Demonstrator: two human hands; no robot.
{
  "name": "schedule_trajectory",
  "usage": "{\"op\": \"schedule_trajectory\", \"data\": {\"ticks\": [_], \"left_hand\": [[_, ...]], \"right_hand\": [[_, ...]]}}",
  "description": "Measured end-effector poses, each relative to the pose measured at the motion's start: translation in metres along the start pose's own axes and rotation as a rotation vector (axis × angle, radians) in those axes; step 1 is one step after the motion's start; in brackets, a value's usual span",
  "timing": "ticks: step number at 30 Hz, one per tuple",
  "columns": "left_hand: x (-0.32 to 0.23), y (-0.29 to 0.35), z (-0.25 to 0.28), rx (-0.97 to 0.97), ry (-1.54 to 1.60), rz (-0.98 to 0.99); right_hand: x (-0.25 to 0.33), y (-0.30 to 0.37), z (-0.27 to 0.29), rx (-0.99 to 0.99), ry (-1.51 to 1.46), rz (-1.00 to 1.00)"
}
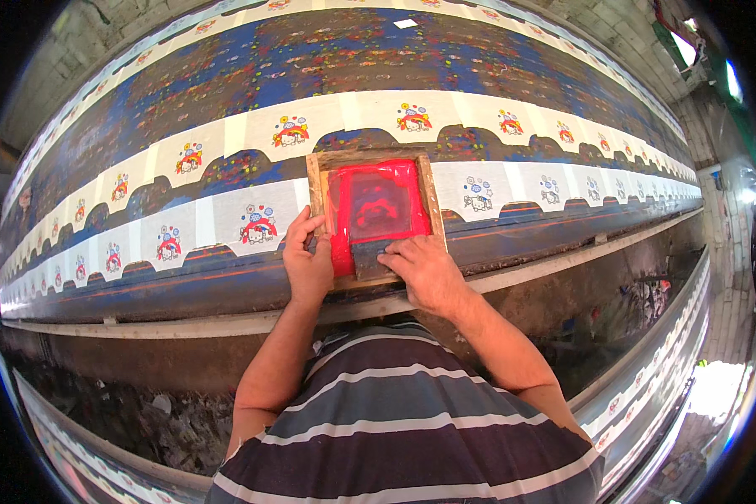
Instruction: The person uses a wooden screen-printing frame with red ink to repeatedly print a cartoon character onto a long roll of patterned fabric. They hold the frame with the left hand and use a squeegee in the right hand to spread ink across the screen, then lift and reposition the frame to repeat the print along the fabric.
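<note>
A wooden-framed printing screen (pixel 434 195) lies on the front row of white fabric pieces. Bright red ink (pixel 420 202) borders its mesh window (pixel 382 197), where a red arch shape shows through. My left hand (pixel 309 262) grips the frame's left rail near the front, thumb inside and fingers along the wood. At the near end of the screen, my right hand (pixel 433 273) is closed on a dark, flat squeegee (pixel 368 260), fingertips on its top. Left of the frame, a fabric piece (pixel 258 220) carries a cartoon print with a red arch; right of it, a piece (pixel 479 200) shows blue outlines without red.
A second row of printed white pieces (pixel 353 118) runs behind, on a long, paint-stained table (pixel 311 63). A pale rail (pixel 554 258) edges the table in front of me. Another table with printed pieces (pixel 647 378) stands at the lower right. A small white scrap (pixel 406 23) lies far back.
</note>
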State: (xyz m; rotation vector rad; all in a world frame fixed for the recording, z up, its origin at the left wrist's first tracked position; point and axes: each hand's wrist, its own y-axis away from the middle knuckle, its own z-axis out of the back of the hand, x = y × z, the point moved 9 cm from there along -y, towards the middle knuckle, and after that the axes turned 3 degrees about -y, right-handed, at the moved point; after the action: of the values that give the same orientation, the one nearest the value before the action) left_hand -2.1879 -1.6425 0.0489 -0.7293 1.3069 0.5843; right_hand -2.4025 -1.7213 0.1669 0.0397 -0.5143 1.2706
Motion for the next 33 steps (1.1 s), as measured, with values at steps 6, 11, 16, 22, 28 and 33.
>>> {"op": "schedule_trajectory", "data": {"ticks": [6, 11, 16, 22, 28, 33], "left_hand": [[-0.018, 0.000, -0.001, 0.071, -0.297, -0.110], [-0.034, 0.000, -0.004, 0.058, -0.321, -0.082], [-0.052, 0.012, -0.051, 0.050, -0.208, -0.080], [-0.064, 0.034, -0.141, 0.051, -0.207, -0.135], [-0.055, 0.049, -0.204, 0.055, -0.204, -0.026], [-0.051, 0.053, -0.221, 0.055, -0.156, 0.004]], "right_hand": [[0.000, 0.016, 0.005, 0.029, -0.172, -0.018], [-0.031, 0.055, 0.038, -0.264, -0.210, -0.140], [-0.102, 0.121, 0.052, -0.476, -0.516, -0.453], [-0.160, 0.178, 0.086, -0.513, -0.598, -0.469], [-0.204, 0.216, 0.121, -0.473, -0.576, -0.418], [-0.219, 0.229, 0.131, -0.438, -0.607, -0.365]]}}
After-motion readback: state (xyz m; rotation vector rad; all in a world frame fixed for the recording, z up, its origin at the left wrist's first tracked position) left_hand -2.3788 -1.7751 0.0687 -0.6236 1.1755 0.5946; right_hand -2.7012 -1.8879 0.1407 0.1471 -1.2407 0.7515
